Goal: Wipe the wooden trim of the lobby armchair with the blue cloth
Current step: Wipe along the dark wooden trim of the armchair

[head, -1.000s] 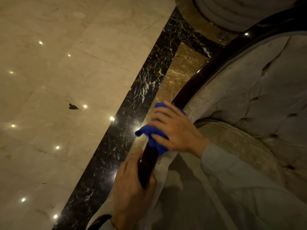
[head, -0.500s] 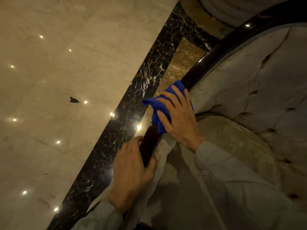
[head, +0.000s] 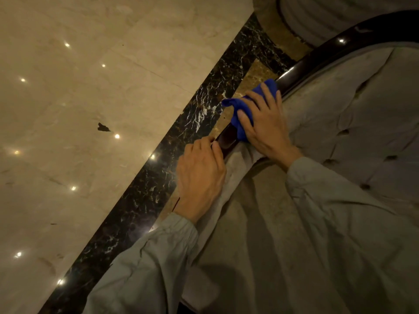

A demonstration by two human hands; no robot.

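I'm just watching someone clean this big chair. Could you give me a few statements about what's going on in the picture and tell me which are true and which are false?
1. The right hand presses a blue cloth against the dark wooden trim. True.
2. The left hand holds a spray bottle. False: it grips the trim just below the cloth and holds nothing else.
3. The blue cloth lies on the floor. False: it is draped over the trim under the right hand.
4. The armchair's upholstery is button-tufted. True.
5. A dark marble strip runs through the pale floor beside the chair. True.
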